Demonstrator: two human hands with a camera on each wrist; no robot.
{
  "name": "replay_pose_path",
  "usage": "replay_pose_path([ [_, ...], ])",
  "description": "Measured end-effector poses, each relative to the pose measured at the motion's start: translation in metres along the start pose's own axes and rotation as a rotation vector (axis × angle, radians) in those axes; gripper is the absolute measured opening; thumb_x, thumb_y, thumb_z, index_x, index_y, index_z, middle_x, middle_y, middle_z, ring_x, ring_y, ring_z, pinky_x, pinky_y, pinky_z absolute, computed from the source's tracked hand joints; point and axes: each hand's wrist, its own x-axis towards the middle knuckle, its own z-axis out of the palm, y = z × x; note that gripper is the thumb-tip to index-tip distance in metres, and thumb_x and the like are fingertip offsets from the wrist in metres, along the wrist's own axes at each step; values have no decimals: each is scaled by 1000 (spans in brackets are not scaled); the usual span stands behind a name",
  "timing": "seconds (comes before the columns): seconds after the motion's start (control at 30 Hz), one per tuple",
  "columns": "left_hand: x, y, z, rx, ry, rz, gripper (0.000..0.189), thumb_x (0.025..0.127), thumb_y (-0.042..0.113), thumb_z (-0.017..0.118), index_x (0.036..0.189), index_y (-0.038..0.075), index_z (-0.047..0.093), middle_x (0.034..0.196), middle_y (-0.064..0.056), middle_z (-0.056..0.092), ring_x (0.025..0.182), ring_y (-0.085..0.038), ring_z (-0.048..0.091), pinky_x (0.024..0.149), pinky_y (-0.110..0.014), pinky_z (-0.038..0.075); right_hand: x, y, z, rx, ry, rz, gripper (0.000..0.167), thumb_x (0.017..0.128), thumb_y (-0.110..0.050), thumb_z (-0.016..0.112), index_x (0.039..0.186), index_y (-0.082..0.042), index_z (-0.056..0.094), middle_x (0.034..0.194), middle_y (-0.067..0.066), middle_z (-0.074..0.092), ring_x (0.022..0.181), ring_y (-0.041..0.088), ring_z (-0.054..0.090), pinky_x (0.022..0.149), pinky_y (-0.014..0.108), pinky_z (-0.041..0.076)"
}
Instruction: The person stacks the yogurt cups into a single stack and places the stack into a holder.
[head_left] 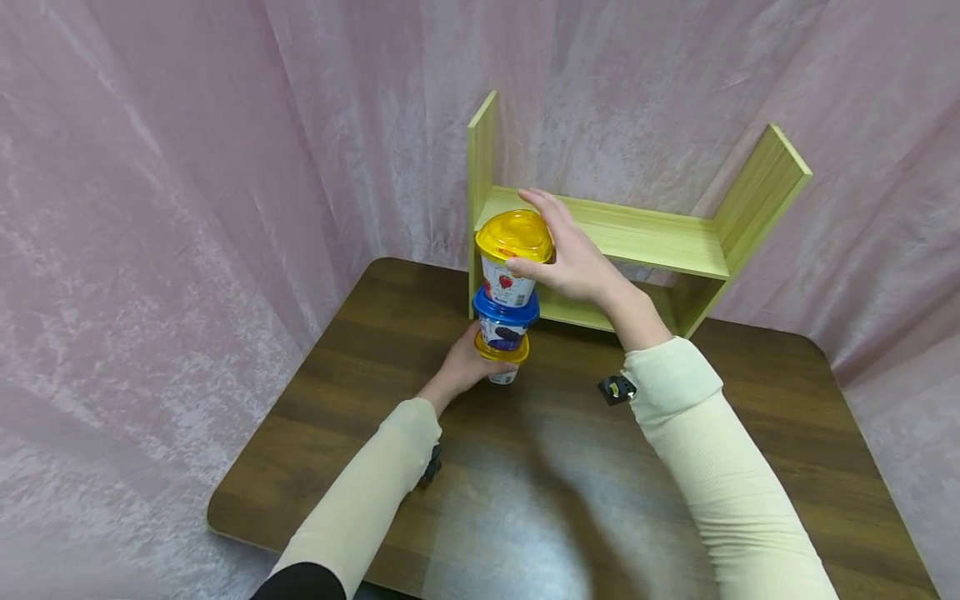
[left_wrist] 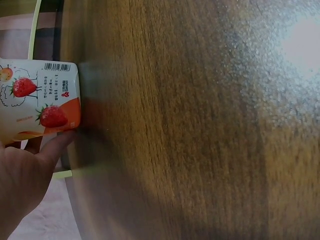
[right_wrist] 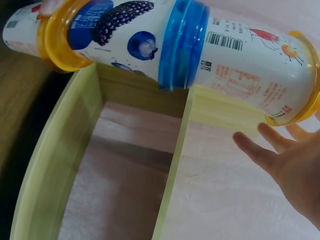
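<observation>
Three lidded snack tubs stand stacked in one upright column on the table. On top is a white strawberry tub (head_left: 495, 279) with a domed yellow lid. The blue-lidded tub (head_left: 501, 335) in the middle has a blackberry and blueberry print. Lowest is another strawberry tub (left_wrist: 37, 102) with a yellow lid, standing on the tabletop. My left hand (head_left: 463, 363) grips this lowest tub from the left, its thumb across the front. At the top tub, my right hand (head_left: 577, 262) is spread around the right side, fingers nearly straight beside the yellow lid; whether they touch is unclear.
Right behind the stack stands a pale yellow-green wooden shelf (head_left: 645, 233) with two raised side panels. The dark wooden table (head_left: 360, 367) has rounded corners. Pink velvet curtains (head_left: 187, 167) hang around it. Each wrist wears a small black device (head_left: 617, 389).
</observation>
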Motion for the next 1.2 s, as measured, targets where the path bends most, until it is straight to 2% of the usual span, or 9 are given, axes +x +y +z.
replay_pose_path([
  [0.13, -2, 0, 1, -8, -1, 0, 88, 74, 41, 91, 145, 22, 41, 130, 0, 61, 115, -23, 60, 103, -48, 48, -10, 5, -2, 53, 100, -12, 90, 89, -72, 56, 160, -26, 23, 164, 0, 23, 143, 32, 36, 103, 61, 43],
  [0.2, -1, 1, 4, -8, -4, 0, 90, 74, 41, 92, 145, 22, 41, 129, 0, 61, 115, -23, 60, 103, -48, 48, -17, 9, -4, 60, 161, -21, 93, 88, -78, 51, 160, -26, 24, 163, 0, 26, 142, 32, 38, 104, 62, 42],
  [0.33, 1, 3, 10, -1, -1, 6, 92, 73, 44, 92, 146, 21, 40, 130, 0, 61, 115, -22, 60, 104, -46, 47, -36, 16, -9, 77, 276, -29, 90, 88, -77, 51, 158, -26, 29, 160, 1, 33, 140, 29, 41, 103, 61, 43],
  [0.47, 2, 5, 16, -3, -8, 6, 92, 73, 44, 91, 146, 21, 40, 130, 1, 60, 116, -21, 59, 104, -45, 47, -62, 27, -12, 85, 373, -21, 81, 91, -71, 55, 155, -25, 36, 156, 2, 39, 136, 29, 46, 100, 61, 45],
  [0.57, 3, 7, 18, -29, -11, 2, 92, 73, 40, 92, 145, 21, 40, 129, 0, 60, 116, -23, 59, 105, -46, 47, -82, 34, -14, 98, 448, -13, 72, 95, -60, 57, 152, -17, 41, 153, 5, 43, 132, 32, 49, 98, 59, 47],
  [0.8, 7, 10, 19, -87, -20, 6, 92, 72, 33, 94, 144, 21, 39, 131, -1, 59, 119, -24, 58, 108, -46, 44, -119, 27, -24, 94, 590, 4, 49, 101, -22, 56, 140, 6, 47, 141, 22, 49, 122, 48, 52, 96, 22, 45],
  [0.9, 6, 8, 17, -116, -30, 1, 91, 71, 29, 95, 143, 22, 39, 131, -1, 58, 119, -24, 58, 108, -46, 44, -131, 23, -28, 75, 630, 30, 45, 101, -19, 56, 137, 8, 49, 136, 22, 53, 120, 41, 56, 93, 18, 44],
  [1.03, 5, 5, 11, -151, -42, 11, 92, 71, 23, 95, 143, 22, 39, 133, -2, 57, 120, -26, 57, 108, -48, 44, -144, 31, -33, 51, 706, 74, 42, 100, -18, 58, 134, 6, 53, 130, 17, 57, 114, 17, 60, 91, 18, 45],
  [1.2, 3, 1, 3, -151, -32, 4, 93, 73, 23, 94, 146, 23, 35, 134, -4, 56, 121, -29, 56, 108, -51, 44, -150, 59, -43, -28, 843, 149, 39, 95, -12, 58, 129, 7, 57, 124, 17, 58, 111, 28, 60, 86, 16, 48],
])
